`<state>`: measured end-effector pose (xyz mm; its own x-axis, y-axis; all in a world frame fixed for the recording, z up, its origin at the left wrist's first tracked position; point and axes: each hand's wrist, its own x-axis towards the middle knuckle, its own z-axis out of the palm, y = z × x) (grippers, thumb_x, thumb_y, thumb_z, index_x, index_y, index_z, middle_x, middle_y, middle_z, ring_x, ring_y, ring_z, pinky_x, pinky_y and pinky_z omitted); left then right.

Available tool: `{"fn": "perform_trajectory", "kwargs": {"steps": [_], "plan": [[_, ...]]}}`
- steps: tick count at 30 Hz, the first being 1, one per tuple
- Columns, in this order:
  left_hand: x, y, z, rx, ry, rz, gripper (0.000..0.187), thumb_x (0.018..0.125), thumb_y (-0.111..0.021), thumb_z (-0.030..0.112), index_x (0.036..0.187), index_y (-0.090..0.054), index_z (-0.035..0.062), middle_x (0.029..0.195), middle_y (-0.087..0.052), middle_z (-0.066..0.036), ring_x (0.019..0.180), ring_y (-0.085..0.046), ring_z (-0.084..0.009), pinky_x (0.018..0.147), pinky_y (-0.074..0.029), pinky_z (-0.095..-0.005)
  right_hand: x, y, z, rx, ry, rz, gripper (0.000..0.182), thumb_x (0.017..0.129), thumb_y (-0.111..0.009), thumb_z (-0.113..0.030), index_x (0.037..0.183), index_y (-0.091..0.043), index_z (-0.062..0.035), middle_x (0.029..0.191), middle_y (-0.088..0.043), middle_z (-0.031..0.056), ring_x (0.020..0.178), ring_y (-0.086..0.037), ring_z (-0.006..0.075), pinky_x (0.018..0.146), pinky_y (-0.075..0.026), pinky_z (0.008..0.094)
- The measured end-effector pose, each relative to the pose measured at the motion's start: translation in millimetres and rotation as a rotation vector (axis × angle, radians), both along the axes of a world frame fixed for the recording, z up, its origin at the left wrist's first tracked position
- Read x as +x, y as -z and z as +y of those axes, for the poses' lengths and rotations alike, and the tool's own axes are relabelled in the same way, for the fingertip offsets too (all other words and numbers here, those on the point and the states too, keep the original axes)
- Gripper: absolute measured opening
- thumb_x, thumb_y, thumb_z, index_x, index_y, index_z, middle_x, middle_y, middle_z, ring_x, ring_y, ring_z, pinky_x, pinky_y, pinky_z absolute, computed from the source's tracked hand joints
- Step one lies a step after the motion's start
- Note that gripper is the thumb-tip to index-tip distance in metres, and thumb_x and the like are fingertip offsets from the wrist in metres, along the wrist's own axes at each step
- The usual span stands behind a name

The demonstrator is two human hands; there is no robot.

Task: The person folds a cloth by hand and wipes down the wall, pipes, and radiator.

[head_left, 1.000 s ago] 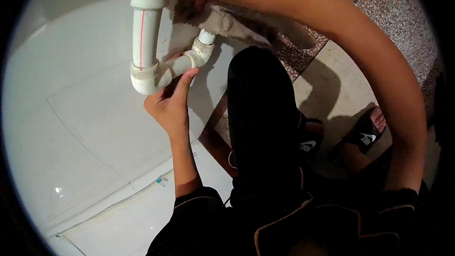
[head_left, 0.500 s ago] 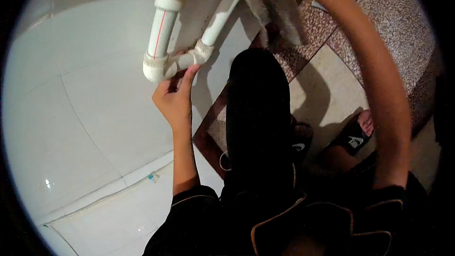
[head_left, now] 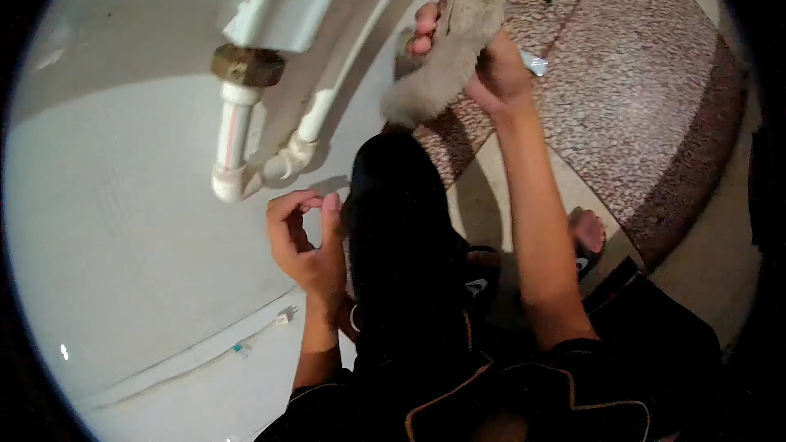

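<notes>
My right hand grips a fuzzy grey-beige cloth, which hangs past the fingers over the floor by my knee. My left hand is loosely curled, thumb and fingers a little apart, with nothing visible in it. It is just below the white plastic pipe, apart from it. That pipe drops from a brown, worn-looking nut and bends through an elbow into a second white pipe running up along the wall.
A white surface fills the left side. A thin cable with a small plug lies along its lower edge. My bent knee is between my hands. Speckled brown tiles cover the floor at right, with a small pale packet on them.
My left hand has let go of the pipe's lower joint and moved down. The right hand has come back from the top edge with the cloth. The view has shifted upward.
</notes>
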<state>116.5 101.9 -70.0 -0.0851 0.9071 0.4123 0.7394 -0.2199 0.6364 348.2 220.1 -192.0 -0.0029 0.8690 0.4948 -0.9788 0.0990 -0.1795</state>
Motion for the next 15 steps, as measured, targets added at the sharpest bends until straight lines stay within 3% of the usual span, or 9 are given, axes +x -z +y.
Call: {"fn": "perform_trajectory", "kwargs": {"steps": [1,2,4,5,7,9,11,12,15], "plan": [[14,-3,2,-0.057,0.135,0.038,0.031,0.077,-0.072,-0.004,0.104,-0.056,-0.0004,0.098,-0.058,-0.010,0.086,-0.058,-0.0165,0.081,-0.046,-0.0267,1,-1,-8,-0.121,0.021,0.021,0.031,0.095,-0.053,-0.032,0.114,-0.049,-0.0082,0.097,-0.058,0.0077,0.086,-0.059,0.0192,0.084,-0.047,0.0379],[28,-7,6,-0.104,0.269,0.080,0.027,0.076,-0.073,-0.003,0.099,-0.060,0.0001,0.096,-0.060,-0.010,0.086,-0.059,-0.0166,0.080,-0.047,-0.0268,0,-2,-7,-0.122,0.031,-0.005,0.031,0.095,-0.053,-0.032,0.114,-0.049,-0.0082,0.097,-0.058,0.0077,0.086,-0.059,0.0192,0.084,-0.047,0.0379],[54,-10,19,-0.107,0.301,-0.016,0.022,0.074,-0.075,-0.001,0.093,-0.064,-0.0001,0.093,-0.063,-0.011,0.087,-0.059,-0.0178,0.078,-0.048,-0.0277,-5,-6,-4,0.066,-0.068,0.287,0.032,0.094,-0.051,-0.035,0.111,-0.052,-0.0075,0.085,-0.059,0.0109,0.076,-0.057,0.0197,0.078,-0.048,0.0365],[62,-12,25,-0.186,0.369,0.039,0.027,0.074,-0.076,0.001,0.098,-0.063,-0.0002,0.094,-0.063,-0.011,0.088,-0.060,-0.0183,0.079,-0.049,-0.0284,-4,-15,-11,-0.044,-0.049,0.225,0.024,0.093,-0.054,-0.030,0.100,-0.047,-0.0086,0.077,-0.048,0.0029,0.068,-0.043,0.0132,0.068,-0.038,0.0311],[76,-5,35,-0.268,0.441,0.094,0.033,0.074,-0.076,0.003,0.104,-0.061,-0.0002,0.095,-0.062,-0.011,0.088,-0.061,-0.0188,0.079,-0.049,-0.0290,-5,-13,-9,-0.015,-0.028,0.243,0.027,0.090,-0.058,-0.030,0.101,-0.047,-0.0082,0.079,-0.048,0.0026,0.070,-0.044,0.0133,0.069,-0.038,0.0309],[94,11,40,-0.264,0.539,-0.070,0.046,0.074,-0.077,0.007,0.114,-0.057,-0.0003,0.096,-0.062,-0.012,0.087,-0.062,-0.0210,0.079,-0.049,-0.0308,-6,-14,-8,0.019,-0.021,0.272,0.032,0.087,-0.063,-0.031,0.103,-0.047,-0.0079,0.080,-0.047,0.0023,0.072,-0.045,0.0133,0.069,-0.039,0.0306],[110,20,46,-0.334,0.537,-0.065,0.045,0.077,-0.074,0.006,0.116,-0.054,-0.0006,0.102,-0.062,-0.012,0.091,-0.061,-0.0187,0.082,-0.049,-0.0290,-5,-13,-6,0.079,0.058,0.232,0.043,0.080,-0.074,-0.027,0.112,-0.052,-0.0072,0.092,-0.056,0.0035,0.075,-0.053,0.0128,0.074,-0.046,0.0313],[115,27,50,-0.370,0.538,-0.066,0.044,0.079,-0.073,0.006,0.118,-0.053,-0.0008,0.105,-0.061,-0.012,0.093,-0.060,-0.0175,0.084,-0.048,-0.0280,-4,-9,-6,0.081,0.053,0.240,0.043,0.080,-0.074,-0.027,0.112,-0.052,-0.0072,0.092,-0.056,0.0035,0.075,-0.053,0.0128,0.074,-0.046,0.0313],[123,53,62,-0.359,0.514,-0.130,0.032,0.087,-0.066,0.009,0.115,-0.053,-0.0018,0.100,-0.063,-0.009,0.091,-0.059,-0.0121,0.079,-0.048,-0.0238,11,-2,-11,-0.222,0.238,-0.146,0.034,0.081,-0.074,-0.016,0.108,-0.056,-0.0059,0.093,-0.060,0.0003,0.085,-0.059,0.0082,0.069,-0.048,0.0221]]}}
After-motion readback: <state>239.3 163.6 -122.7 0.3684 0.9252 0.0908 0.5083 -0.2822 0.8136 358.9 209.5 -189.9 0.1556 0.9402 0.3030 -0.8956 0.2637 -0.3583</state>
